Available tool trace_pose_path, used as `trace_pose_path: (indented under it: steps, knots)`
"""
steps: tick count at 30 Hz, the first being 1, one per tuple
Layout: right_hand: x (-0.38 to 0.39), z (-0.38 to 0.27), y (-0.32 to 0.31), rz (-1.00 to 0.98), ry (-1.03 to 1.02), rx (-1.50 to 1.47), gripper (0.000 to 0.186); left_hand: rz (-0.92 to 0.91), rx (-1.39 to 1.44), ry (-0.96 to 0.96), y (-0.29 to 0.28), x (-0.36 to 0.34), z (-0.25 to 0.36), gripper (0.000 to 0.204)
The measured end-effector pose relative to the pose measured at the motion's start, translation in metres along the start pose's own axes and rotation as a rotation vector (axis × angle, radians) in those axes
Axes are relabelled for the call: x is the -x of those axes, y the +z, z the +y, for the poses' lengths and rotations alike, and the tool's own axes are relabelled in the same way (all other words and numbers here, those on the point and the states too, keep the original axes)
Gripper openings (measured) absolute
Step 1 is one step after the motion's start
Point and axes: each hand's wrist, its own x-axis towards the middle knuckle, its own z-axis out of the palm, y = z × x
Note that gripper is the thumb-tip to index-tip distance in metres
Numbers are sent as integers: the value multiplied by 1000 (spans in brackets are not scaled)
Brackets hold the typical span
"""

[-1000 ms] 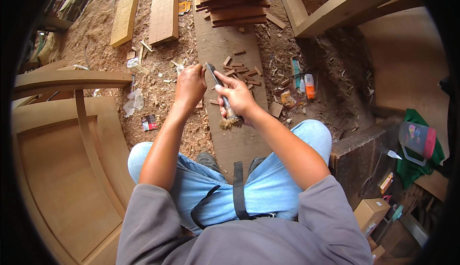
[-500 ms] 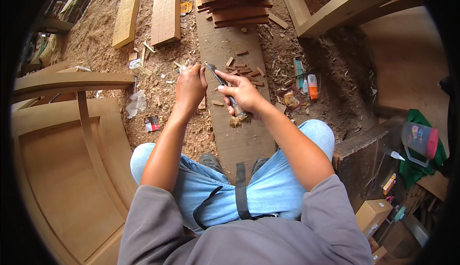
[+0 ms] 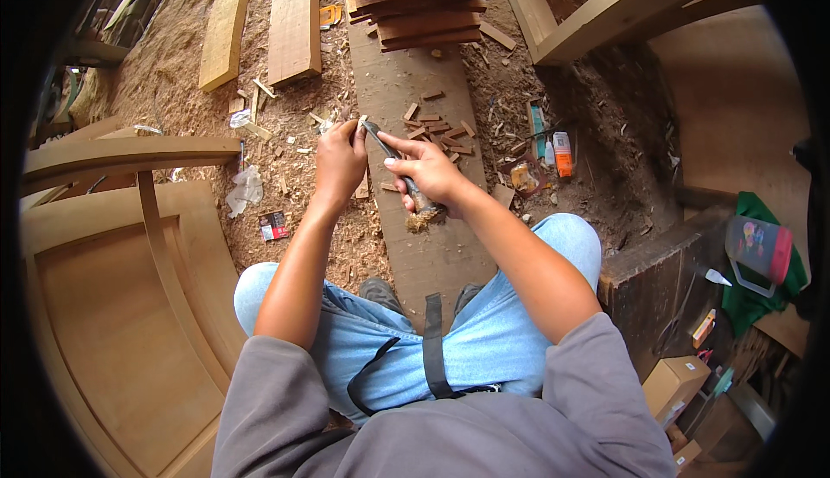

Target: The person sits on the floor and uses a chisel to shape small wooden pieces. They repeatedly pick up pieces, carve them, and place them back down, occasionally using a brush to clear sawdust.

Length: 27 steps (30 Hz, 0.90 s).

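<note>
My right hand is wrapped round a chisel with a dark shaft, its forefinger stretched along the tool. The frayed, fibrous butt of the handle sticks out below the palm, toward me. At the far end, the chisel's tip meets a small pale piece, perhaps wood, which the closed fingertips of my left hand pinch. Most of that piece is hidden by the fingers. Both hands are raised over a long board between my feet. Small wooden strips lie loose on it just beyond the right hand.
A stack of dark wooden slats stands at the board's far end. Two planks lie on shavings at the far left. A panelled wooden door is at my left. To the right are an orange-and-white bottle and a plastic jug.
Both hands have shifted slightly left, with the chisel still in the right. The pale piece at its tip shows more clearly now.
</note>
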Motion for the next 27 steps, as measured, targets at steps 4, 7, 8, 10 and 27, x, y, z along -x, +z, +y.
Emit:
trace_pose_path:
  steps: [4,7,8,10,27]
  knots:
    - [-8,11,3,20,3,-69,57,31,136,-32,2,-7,-10,24]
    - [-9,4,12,52,-41,-111,57,74,98,19,0,-13,-3,23]
    - [-9,-4,15,73,17,-106,57,4,103,-22,-1,-13,3,23]
    - [-4,-27,11,394,-35,-204,34,-99,85,-142,-1,-7,16,24]
    - [-7,-12,15,-13,-52,-58,59,1,196,-130,-13,-10,-9,33]
